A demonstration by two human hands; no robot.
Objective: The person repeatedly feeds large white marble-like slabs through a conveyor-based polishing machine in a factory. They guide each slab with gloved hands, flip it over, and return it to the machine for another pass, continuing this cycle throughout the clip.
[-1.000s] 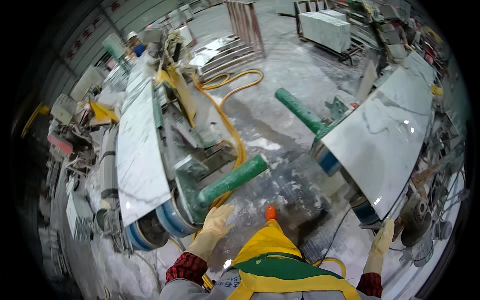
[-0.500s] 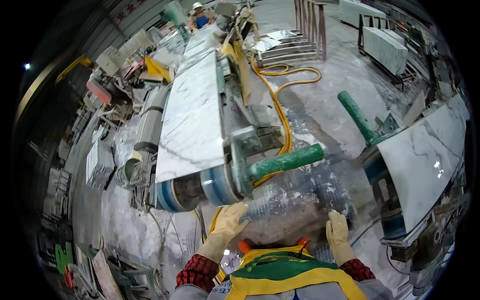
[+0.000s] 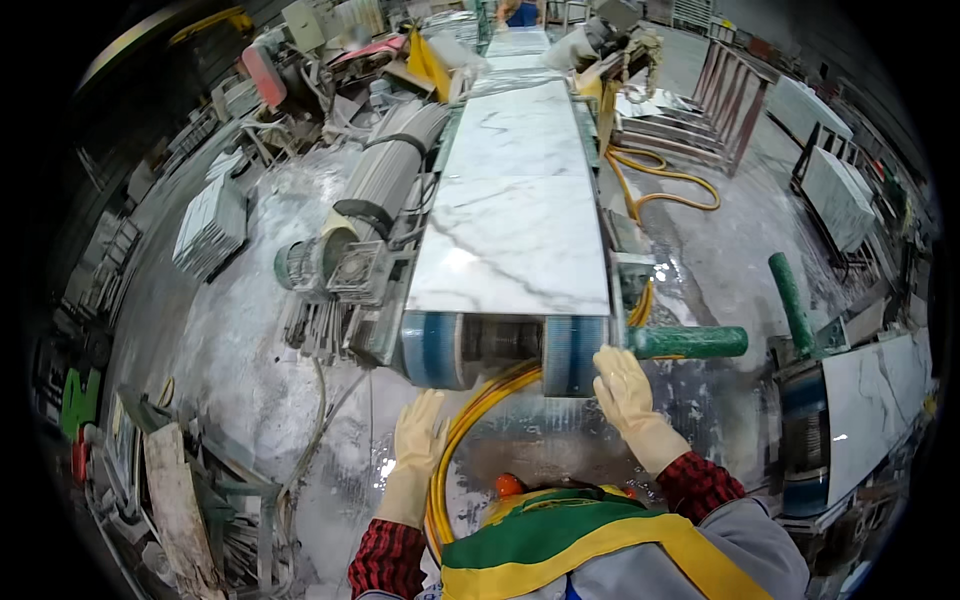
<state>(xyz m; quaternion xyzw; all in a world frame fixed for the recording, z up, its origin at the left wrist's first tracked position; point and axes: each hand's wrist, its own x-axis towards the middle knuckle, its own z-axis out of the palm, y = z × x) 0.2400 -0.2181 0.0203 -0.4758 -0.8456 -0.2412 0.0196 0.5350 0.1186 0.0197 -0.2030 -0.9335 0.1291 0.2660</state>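
Both of my hands wear cream rubber gloves and hold nothing. My left hand (image 3: 418, 438) is raised with its fingers stretched out, just below the left blue belt wheel (image 3: 432, 350) of the conveyor. My right hand (image 3: 624, 392) is open too, its fingertips close to the right blue belt wheel (image 3: 574, 356); whether they touch it I cannot tell. Above the wheels lies a white marble slab (image 3: 510, 245) with grey veins, its near edge facing me. A green roller bar (image 3: 695, 342) sticks out to the right, just beyond my right hand.
Yellow hoses (image 3: 455, 440) run over the wet floor beside my left hand. On the right stands a second conveyor with a marble slab (image 3: 872, 400) and another green bar (image 3: 790, 300). Stacked tiles (image 3: 212, 228) stand at left. A person (image 3: 522, 14) is at the far end.
My view has swung left, bringing the conveyor and slab to the centre. My right hand has moved up near the right belt wheel; my left hand is now below the left one.
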